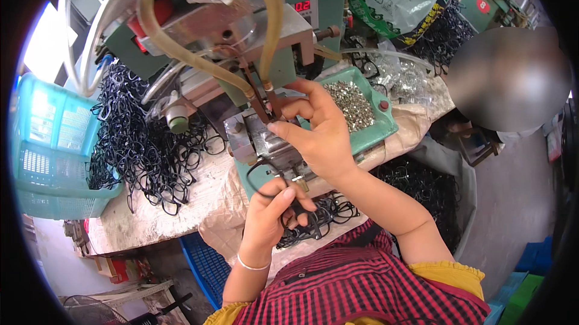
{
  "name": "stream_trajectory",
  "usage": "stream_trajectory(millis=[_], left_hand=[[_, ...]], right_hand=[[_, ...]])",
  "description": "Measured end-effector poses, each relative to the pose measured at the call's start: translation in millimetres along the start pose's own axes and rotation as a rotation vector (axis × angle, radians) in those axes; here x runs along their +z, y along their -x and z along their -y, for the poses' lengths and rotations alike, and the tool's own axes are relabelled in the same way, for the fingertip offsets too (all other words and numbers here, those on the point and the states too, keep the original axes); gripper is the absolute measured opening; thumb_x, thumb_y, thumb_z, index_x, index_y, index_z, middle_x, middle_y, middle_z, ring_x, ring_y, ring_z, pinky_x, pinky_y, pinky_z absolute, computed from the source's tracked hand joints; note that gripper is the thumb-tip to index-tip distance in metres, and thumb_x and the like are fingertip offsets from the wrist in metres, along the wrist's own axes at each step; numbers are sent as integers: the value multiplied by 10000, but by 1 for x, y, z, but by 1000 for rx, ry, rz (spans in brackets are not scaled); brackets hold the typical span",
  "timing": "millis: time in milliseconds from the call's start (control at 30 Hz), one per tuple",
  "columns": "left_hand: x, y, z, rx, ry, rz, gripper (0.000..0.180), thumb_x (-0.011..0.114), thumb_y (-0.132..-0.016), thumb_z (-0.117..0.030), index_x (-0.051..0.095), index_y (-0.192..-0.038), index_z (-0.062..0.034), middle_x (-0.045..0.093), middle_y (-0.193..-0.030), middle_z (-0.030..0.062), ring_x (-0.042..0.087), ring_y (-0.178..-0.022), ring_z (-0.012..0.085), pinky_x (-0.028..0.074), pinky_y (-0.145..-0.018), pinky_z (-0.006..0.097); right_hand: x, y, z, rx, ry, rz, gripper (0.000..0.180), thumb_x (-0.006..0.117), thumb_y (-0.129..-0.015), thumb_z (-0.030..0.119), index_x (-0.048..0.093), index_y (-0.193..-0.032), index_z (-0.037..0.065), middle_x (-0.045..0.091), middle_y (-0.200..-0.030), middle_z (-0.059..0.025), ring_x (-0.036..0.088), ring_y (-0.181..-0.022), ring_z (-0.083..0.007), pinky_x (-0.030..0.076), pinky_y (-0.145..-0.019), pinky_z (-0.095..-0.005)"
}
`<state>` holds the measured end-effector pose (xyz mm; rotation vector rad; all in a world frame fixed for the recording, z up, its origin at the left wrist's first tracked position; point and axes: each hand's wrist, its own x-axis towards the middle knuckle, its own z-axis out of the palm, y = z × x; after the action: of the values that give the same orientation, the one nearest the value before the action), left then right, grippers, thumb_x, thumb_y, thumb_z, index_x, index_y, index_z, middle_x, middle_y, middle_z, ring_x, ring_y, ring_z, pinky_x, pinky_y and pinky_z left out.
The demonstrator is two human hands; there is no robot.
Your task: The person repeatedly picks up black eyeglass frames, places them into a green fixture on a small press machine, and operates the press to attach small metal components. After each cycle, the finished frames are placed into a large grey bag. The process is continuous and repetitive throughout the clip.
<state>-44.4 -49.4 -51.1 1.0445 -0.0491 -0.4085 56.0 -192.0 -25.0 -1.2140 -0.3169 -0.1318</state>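
Observation:
My left hand (274,213) grips a black eyeglass frame (265,177) and holds it against the metal block (265,138) of a green bench machine (265,53). My right hand (316,129) is raised over that block, its fingertips pinched at the machine's thin brown tips (265,92), on something too small to make out. Just right of that hand sits a green tray (377,129) of small silver metal parts (350,105). More black frames (329,213) lie in my lap area below the left hand.
A big heap of black frames (148,150) lies on the bench beside a turquoise plastic basket (51,150). Yellowish hoses (181,53) arc over the machine. Another person sits at the right. A sack (443,195) holds more black frames; a blue crate (205,267) stands below.

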Motion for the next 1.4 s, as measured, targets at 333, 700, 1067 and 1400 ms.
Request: stream_trajectory(millis=[333,700,1067,1400], left_hand=[[38,-10,-8,-14,-262,186,522,387,-1067,-369,573,-974,110,678,-761,243,666,-596,268,544,-507,310],[65,-36,26,-96,-245,285,532,471,-1036,-395,507,-1320,54,639,-1202,207,645,-1055,263,512,-898,379],[29,-9,40,-112,-204,-40,276,536,-1007,-192,615,-1128,43,693,-1025,160,680,-878,231,549,-778,324],[43,-17,43,-158,-195,116,269,557,-1000,-188,618,-1126,42,696,-1028,152,682,-910,221,529,-808,321]], right_hand=[[-57,49,40,-149,441,448,475,737,-874,284,599,-1260,46,637,-1164,-168,656,-984,-238,522,-885,-383],[-338,1,44,365,706,-566,293,665,-916,320,644,-1025,49,714,-904,-128,686,-760,-207,527,-668,-352],[-383,-71,8,716,1260,-351,524,821,-698,437,704,-827,-58,675,-680,-137,665,-636,-266,518,-615,-376],[-357,-31,29,419,560,-607,254,755,-795,205,719,-879,-32,696,-786,-112,609,-581,-200,453,-526,-339]])
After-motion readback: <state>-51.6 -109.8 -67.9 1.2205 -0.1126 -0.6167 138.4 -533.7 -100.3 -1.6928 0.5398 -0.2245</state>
